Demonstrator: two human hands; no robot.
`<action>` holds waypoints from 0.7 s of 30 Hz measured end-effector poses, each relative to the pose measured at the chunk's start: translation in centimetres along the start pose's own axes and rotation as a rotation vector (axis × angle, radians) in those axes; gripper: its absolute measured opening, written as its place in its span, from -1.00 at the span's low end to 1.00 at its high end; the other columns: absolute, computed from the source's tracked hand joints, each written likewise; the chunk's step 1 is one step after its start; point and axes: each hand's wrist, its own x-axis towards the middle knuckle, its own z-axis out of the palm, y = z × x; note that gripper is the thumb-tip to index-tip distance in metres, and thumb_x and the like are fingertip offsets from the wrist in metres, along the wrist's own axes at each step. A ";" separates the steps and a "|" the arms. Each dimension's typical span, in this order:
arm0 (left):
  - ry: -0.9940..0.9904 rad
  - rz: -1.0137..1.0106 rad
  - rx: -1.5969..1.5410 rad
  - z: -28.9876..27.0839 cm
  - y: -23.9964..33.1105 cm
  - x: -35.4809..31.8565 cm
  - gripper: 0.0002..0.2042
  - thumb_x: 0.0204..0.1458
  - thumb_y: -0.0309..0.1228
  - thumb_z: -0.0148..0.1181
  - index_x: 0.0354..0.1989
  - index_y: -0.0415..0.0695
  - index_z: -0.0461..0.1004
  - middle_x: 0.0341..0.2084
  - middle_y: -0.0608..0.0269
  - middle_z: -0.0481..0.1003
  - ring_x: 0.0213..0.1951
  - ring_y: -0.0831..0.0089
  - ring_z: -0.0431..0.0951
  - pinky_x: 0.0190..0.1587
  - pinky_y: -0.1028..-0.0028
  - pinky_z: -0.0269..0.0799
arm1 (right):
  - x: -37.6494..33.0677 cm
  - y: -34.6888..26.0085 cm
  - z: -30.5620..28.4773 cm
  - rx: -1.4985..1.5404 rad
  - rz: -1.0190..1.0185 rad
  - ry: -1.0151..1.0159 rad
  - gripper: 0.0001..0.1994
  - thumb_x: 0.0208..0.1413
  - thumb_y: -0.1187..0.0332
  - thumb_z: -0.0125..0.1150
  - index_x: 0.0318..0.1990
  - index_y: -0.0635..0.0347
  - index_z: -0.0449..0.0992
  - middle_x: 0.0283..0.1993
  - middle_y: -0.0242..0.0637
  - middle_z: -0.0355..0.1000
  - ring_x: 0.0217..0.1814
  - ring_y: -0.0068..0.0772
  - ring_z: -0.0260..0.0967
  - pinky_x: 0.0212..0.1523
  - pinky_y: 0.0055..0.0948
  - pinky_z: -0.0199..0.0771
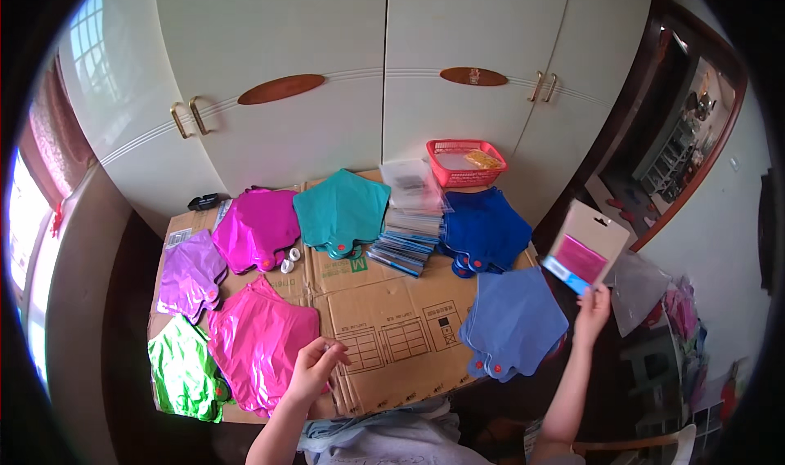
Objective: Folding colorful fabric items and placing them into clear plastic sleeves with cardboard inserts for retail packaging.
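Observation:
My right hand (593, 311) is raised off the table's right side, gripping the lower edge of a flat tan package (586, 248) with a magenta panel and a blue strip. Over the near edge of a pink foil balloon stack (266, 334), my left hand (317, 365) is closed, its fingertips pinched together. Whether anything small is between them I cannot make out. Beneath and left of the package lies a greyish-blue foil balloon stack (517, 318). A row of narrow packs with blue ends (405, 244) stands overlapped near the middle.
Flattened cardboard (376, 301) covers the table. More foil balloons lie around it: teal (342, 207), dark blue (486, 224), magenta (255, 224), purple (190, 273), green (184, 367). A red basket (441, 171) and clear bags (409, 183) sit by the white cabinet (286, 40).

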 end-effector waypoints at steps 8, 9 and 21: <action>0.188 0.149 -0.075 -1.1 0.4 -2.6 -0.81 0.21 -0.37 -0.26 -0.20 -0.13 0.31 -0.51 0.33 0.42 -0.58 0.70 0.18 -0.55 0.66 0.06 | -1.7 20.3 -5.9 -0.697 0.089 -0.439 -0.78 0.20 0.35 0.02 -0.14 0.27 0.51 -0.33 -0.22 0.52 -0.27 -0.28 0.47 -0.20 -0.29 0.44; 0.228 0.161 -0.115 -1.4 0.4 -3.3 -0.82 0.21 -0.36 -0.24 -0.20 -0.12 0.31 -0.51 0.34 0.41 -0.58 0.69 0.19 -0.54 0.65 0.06 | -3.0 21.0 -4.6 -0.676 0.365 -0.580 -0.75 0.21 0.33 -0.01 -0.14 0.29 0.52 -0.26 -0.21 0.53 -0.18 -0.24 0.49 -0.13 -0.27 0.44; 0.680 0.299 0.192 -9.4 0.3 -17.0 -0.90 -0.06 -0.57 0.21 -0.36 -0.28 0.61 -0.43 0.37 0.32 -0.35 0.59 0.29 -0.34 0.59 0.17 | -1.5 15.8 -2.5 -0.698 0.030 -0.211 -0.76 0.24 0.39 0.00 -0.06 0.32 0.51 -0.11 -0.14 0.53 -0.04 -0.24 0.46 0.01 -0.37 0.41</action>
